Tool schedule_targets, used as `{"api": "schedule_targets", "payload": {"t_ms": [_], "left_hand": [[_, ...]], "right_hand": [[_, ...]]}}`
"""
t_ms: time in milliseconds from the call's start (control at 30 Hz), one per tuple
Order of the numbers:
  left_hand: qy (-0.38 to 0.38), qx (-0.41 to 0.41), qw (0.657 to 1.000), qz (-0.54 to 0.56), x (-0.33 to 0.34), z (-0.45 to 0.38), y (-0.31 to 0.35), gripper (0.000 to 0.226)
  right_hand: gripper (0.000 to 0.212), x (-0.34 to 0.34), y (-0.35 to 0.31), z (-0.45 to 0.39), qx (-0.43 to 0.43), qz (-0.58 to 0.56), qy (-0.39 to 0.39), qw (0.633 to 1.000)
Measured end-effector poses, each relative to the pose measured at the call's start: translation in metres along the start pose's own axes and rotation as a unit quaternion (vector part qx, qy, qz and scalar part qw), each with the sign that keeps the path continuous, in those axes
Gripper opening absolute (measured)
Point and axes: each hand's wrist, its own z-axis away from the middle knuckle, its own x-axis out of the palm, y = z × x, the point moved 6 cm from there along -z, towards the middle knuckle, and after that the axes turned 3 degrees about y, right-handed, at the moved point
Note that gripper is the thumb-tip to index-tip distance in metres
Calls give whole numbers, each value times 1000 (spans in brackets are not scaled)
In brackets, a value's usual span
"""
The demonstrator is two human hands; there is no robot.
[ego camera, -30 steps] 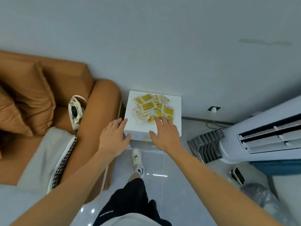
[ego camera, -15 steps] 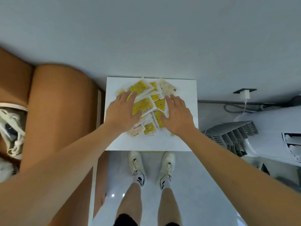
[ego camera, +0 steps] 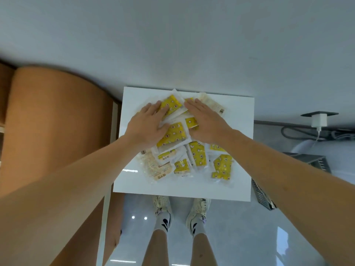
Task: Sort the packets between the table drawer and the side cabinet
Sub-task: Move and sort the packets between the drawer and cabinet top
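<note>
On the white table [ego camera: 238,181] lies a loose heap of packets [ego camera: 194,156], mostly yellow-printed, with pale ones at the left near edge and the far right. Left hand [ego camera: 148,124] and right hand [ego camera: 206,121] rest flat on the far half of the heap, fingers straight and together, palms down, gripping nothing. Compared with half a second ago, both hands lie farther across the pile and closer together, uncovering the near packets. Left of the table stands a brown sofa arm [ego camera: 55,121]; a white charger [ego camera: 318,120] sits on the far right wall.
</note>
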Motion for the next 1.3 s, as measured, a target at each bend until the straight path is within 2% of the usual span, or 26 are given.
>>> {"api": "schedule_targets", "payload": {"t_ms": [400,533,733,867,967,1033,1133,1300], "left_hand": [[57,-59,997,14,-2,27,-27,59],[66,-88,994,3,-2,33,-33,58],[60,-122,990,36,7,31,-30,71],[66,-128,990,0,5,32,-23,83],[76,-128,989,-17,1,31,-23,80],[80,-125,989,-21,0,28,-24,76],[78,-120,990,8,1,23,-24,78],[66,-115,991,33,6,26,-18,97]], "right_hand": [[46,-2,1,10,-85,91,135,983],[32,-10,4,17,-81,130,179,972],[32,-16,28,32,-39,135,170,975],[48,-14,22,31,-74,83,138,984],[63,-15,18,19,-14,17,110,994],[70,-15,16,11,11,22,106,994],[70,-11,14,4,29,28,88,995],[69,-3,15,10,32,26,71,997]]}}
